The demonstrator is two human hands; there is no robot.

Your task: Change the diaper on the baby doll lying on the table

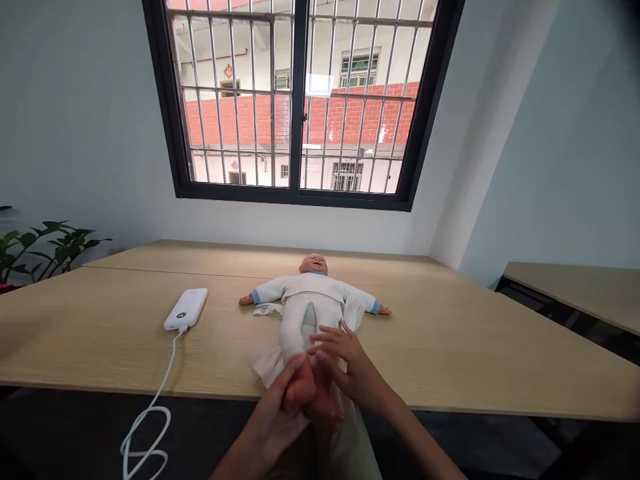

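Clasping one bare foot (pixel 300 395) of doll (pixel 294 321) w/ L hand (pixel 275 410) at near edge of table (pixel 435 333). Holding R hand (pixel 353 365) w/ fingers (pixel 334 333) spread at other leg (pixel 329 312); can't tell if gripping. Got doll faceup, mid-table, w/ head (pixel 314 264) twd far edge. Got power bank (pixel 187 307) w/ cable (pixel 163 383) on table's L side.

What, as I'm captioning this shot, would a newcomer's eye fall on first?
Probably the doll, face up with arms spread on the table, the person's left grip on its feet and right grip close by. Next comes the barred window on the wall beyond. Left of the doll, a white power bank trails a cable off the table's near edge.
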